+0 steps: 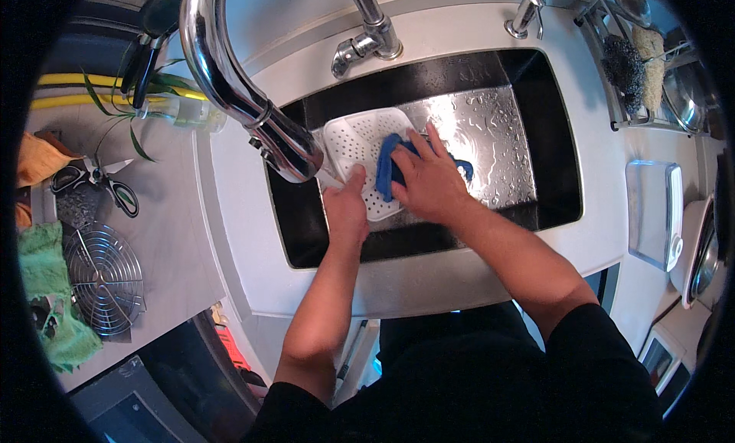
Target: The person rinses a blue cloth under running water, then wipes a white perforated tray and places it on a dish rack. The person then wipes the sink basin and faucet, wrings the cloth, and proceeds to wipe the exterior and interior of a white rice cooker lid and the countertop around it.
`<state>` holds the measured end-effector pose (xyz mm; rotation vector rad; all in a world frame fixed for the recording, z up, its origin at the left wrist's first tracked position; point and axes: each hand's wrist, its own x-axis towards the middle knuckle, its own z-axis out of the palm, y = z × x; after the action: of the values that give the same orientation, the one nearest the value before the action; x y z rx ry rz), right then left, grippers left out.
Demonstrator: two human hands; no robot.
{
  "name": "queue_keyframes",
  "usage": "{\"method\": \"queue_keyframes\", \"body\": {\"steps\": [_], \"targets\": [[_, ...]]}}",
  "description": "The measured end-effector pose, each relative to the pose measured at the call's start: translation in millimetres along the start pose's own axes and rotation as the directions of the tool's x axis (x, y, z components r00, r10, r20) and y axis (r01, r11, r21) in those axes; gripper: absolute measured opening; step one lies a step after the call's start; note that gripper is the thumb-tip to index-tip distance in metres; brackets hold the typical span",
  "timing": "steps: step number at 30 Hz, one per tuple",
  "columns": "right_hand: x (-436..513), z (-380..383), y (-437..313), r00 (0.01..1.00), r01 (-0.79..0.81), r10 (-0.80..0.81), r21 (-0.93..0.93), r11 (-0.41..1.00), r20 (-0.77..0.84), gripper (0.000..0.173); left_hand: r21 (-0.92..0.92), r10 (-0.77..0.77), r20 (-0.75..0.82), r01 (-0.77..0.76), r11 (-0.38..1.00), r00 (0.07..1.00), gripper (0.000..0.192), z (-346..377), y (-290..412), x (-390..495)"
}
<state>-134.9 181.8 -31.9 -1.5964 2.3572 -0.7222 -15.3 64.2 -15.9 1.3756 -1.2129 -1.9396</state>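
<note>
A white perforated plastic tray (351,134) is held over the metal sink (499,156), tilted under the chrome faucet spout (298,156). My left hand (348,204) grips the tray's near left edge, its thumb on the upper face. Water runs from the spout close to that hand. Bunched under my right hand (430,181) is a blue cloth (386,167), pressed against the tray's right part; its fingers are spread over the cloth, and a loose end shows to the right. The tray's underside is hidden.
Scissors (97,179), a round wire rack (103,279) and a green cloth (43,265) lie on the left counter. A plant in a glass bottle (184,113) stands near the faucet. To the right are a clear container (654,213) and a wire rack (631,124) with scrubbers.
</note>
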Motion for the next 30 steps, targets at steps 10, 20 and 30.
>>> {"method": "queue_keyframes", "body": {"steps": [10,20,30], "targets": [[4,18,-8,0.931,0.106,0.184,0.715,0.691,-0.316,0.042,0.065,-0.01,0.24,-0.006,0.998,0.971,0.038,-6,4,-3],[7,8,-45,0.998,0.035,0.011,0.63,0.776,-0.069,0.054,0.173,0.038,0.24,-0.081,0.982,0.97,0.04,-13,6,-3],[11,9,-41,0.986,-0.082,0.158,0.665,0.742,-0.056,0.062,0.491,0.168,0.3,-0.303,0.817,0.939,0.038,-3,-4,-21]]}}
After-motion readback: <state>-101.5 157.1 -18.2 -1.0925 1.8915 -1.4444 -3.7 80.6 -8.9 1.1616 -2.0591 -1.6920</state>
